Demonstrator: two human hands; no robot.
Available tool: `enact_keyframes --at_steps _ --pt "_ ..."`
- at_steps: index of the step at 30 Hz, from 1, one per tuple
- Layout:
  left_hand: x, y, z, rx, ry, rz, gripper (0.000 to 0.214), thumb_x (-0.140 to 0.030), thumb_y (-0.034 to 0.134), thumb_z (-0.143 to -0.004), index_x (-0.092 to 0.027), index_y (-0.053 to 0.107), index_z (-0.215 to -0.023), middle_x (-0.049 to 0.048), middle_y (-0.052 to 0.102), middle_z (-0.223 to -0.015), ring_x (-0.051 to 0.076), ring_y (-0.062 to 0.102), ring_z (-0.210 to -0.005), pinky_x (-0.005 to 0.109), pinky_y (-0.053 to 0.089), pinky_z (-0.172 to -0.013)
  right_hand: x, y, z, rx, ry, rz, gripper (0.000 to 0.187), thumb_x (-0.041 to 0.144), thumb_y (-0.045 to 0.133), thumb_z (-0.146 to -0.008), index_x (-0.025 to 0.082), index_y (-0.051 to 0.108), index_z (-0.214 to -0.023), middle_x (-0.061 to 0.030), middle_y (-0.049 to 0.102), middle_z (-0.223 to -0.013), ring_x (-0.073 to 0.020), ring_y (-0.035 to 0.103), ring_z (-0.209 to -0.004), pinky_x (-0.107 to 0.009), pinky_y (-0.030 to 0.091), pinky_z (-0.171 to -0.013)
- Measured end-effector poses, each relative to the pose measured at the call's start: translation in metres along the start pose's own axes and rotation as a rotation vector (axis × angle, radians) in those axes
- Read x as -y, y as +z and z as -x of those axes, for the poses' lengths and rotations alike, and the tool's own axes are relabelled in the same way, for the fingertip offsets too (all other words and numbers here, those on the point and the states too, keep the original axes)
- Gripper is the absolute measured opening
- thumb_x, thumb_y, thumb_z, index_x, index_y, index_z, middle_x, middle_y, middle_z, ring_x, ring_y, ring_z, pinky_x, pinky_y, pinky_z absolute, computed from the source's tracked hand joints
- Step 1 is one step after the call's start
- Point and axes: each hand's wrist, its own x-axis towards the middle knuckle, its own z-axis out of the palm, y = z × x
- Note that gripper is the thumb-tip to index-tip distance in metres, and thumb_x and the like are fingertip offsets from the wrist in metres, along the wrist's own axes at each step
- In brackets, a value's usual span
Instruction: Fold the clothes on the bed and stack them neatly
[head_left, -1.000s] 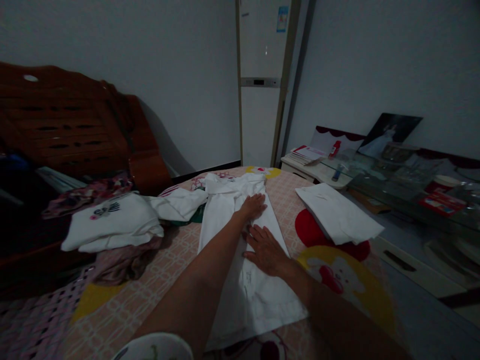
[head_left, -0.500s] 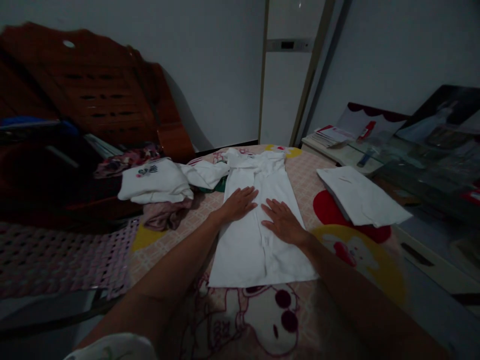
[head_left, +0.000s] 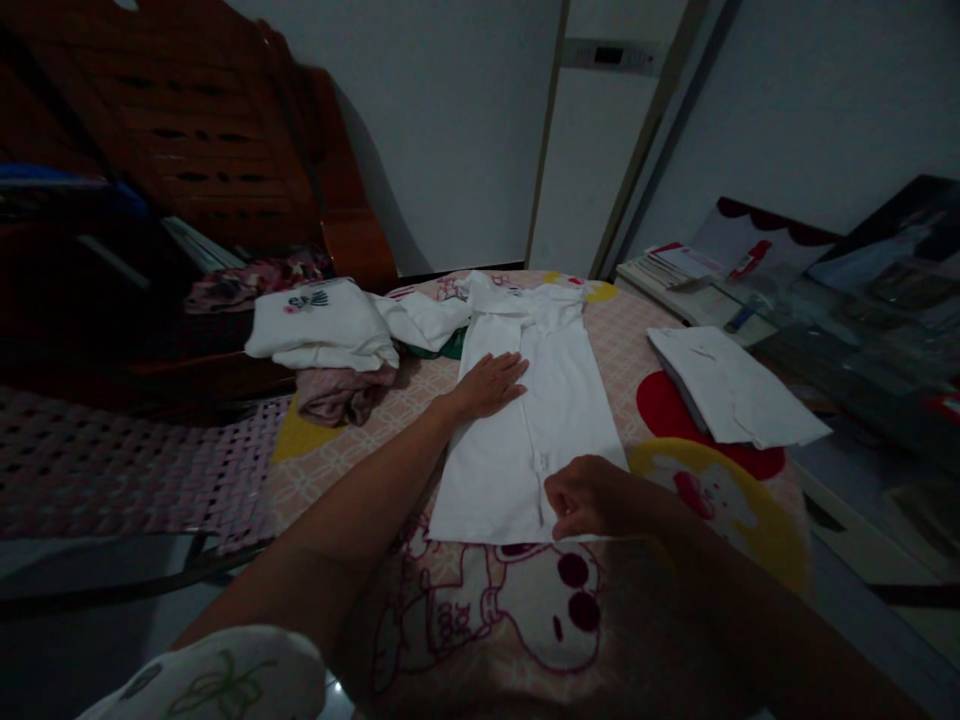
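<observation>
A long white garment [head_left: 536,420] lies folded lengthwise on a pink cartoon-printed bedsheet [head_left: 465,620]. My left hand [head_left: 491,383] rests flat on its left side, fingers stretched out. My right hand [head_left: 589,497] is at the garment's near hem, fingers curled in a pinch on the cloth's bottom edge.
A pile of white and pink clothes [head_left: 330,335] lies to the left. A folded white garment [head_left: 731,385] sits at the right. Beyond it stands a glass-topped table [head_left: 840,340] with papers. A wooden headboard [head_left: 187,140] is at the back left, a tall white unit [head_left: 600,150] behind.
My right hand slid back from the middle of the garment to its near hem and closed on the edge. The left hand stayed flat on the cloth. The view tilted slightly.
</observation>
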Motion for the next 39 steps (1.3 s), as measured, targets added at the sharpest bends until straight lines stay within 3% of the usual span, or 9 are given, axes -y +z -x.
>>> enact_keyframes --at_steps 4,7,11,14,16,19,26,32,39 --pt "-0.003 -0.007 0.002 -0.028 -0.010 0.016 0.052 -0.039 0.041 -0.101 -0.013 0.042 -0.147 0.0162 0.039 -0.155 0.026 0.037 -0.143 0.045 0.029 -0.118 0.003 0.007 0.006 0.020 0.064 0.149 0.036 0.043 0.085 -0.070 0.016 0.067 -0.084 -0.0011 0.067 -0.073 -0.0151 0.058 -0.067 -0.026 0.034 -0.062" --pt "-0.007 -0.021 0.004 -0.013 -0.005 0.028 0.043 -0.031 0.052 -0.095 -0.014 0.056 -0.134 0.0154 0.056 -0.141 0.024 0.053 -0.130 0.036 0.042 -0.106 0.007 0.009 0.015 -0.011 0.091 0.324 0.049 0.046 0.086 -0.067 0.014 0.065 -0.098 -0.0093 0.069 -0.091 -0.0233 0.062 -0.080 -0.031 0.040 -0.070" --pt "-0.036 -0.052 0.015 0.108 0.018 -0.005 0.020 -0.024 0.056 -0.090 -0.014 0.073 -0.094 0.0092 0.075 -0.091 0.021 0.069 -0.086 0.029 0.049 -0.078 0.017 0.024 0.026 -0.064 -0.036 0.454 0.036 0.026 0.074 -0.078 0.011 0.062 -0.109 -0.0137 0.067 -0.099 -0.0262 0.061 -0.090 -0.036 0.043 -0.077" --pt "-0.074 -0.072 0.032 0.269 0.223 0.070 0.023 -0.034 0.062 -0.088 -0.016 0.073 -0.078 0.0046 0.071 -0.069 0.016 0.063 -0.064 0.026 0.044 -0.063 0.017 0.041 0.024 -0.113 -0.078 0.539 0.031 0.008 0.058 -0.078 0.011 0.060 -0.109 -0.0126 0.065 -0.094 -0.0244 0.059 -0.084 -0.036 0.043 -0.073" --pt "-0.096 -0.081 0.045 0.355 0.358 0.037 0.023 -0.034 0.064 -0.086 -0.015 0.073 -0.076 0.0069 0.070 -0.067 0.017 0.063 -0.061 0.027 0.043 -0.059 0.013 0.052 0.020 -0.127 -0.068 0.576 0.036 0.005 0.055 -0.073 0.011 0.060 -0.108 -0.0117 0.065 -0.090 -0.0243 0.058 -0.079 -0.036 0.042 -0.068" --pt "-0.115 -0.088 0.059 0.359 0.375 -0.073 0.025 -0.033 0.062 -0.085 -0.011 0.074 -0.081 0.0128 0.071 -0.072 0.023 0.066 -0.065 0.031 0.046 -0.059 0.006 0.057 0.016 -0.160 -0.048 0.579 0.036 0.005 0.053 -0.072 0.013 0.059 -0.107 -0.0106 0.065 -0.088 -0.0234 0.058 -0.079 -0.034 0.042 -0.067" --pt "-0.133 -0.078 0.074 0.480 0.318 -0.089 0.046 -0.057 0.071 -0.074 -0.012 0.072 -0.084 0.0154 0.072 -0.078 0.030 0.071 -0.074 0.036 0.053 -0.064 -0.006 0.020 0.021 -0.088 0.057 0.372 0.024 0.009 0.051 -0.074 0.014 0.064 -0.094 -0.0116 0.069 -0.092 -0.0232 0.063 -0.082 -0.033 0.044 -0.071" --pt "-0.143 -0.070 0.077 0.528 0.352 -0.151 0.007 -0.017 0.071 -0.074 -0.013 0.070 -0.080 0.0126 0.070 -0.072 0.028 0.071 -0.070 0.033 0.053 -0.057 -0.007 0.001 0.021 -0.055 0.092 0.218 0.026 0.007 0.057 -0.067 0.017 0.068 -0.089 -0.0076 0.072 -0.088 -0.0213 0.066 -0.081 -0.029 0.044 -0.071" --pt "-0.142 -0.078 0.077 0.558 0.363 -0.146 0.009 -0.011 0.063 -0.079 -0.013 0.071 -0.083 0.0116 0.072 -0.076 0.025 0.071 -0.070 0.029 0.052 -0.056 -0.001 -0.005 0.024 -0.013 0.140 0.244 0.028 0.007 0.061 -0.070 0.017 0.070 -0.094 -0.0080 0.072 -0.091 -0.0219 0.066 -0.086 -0.030 0.045 -0.075"
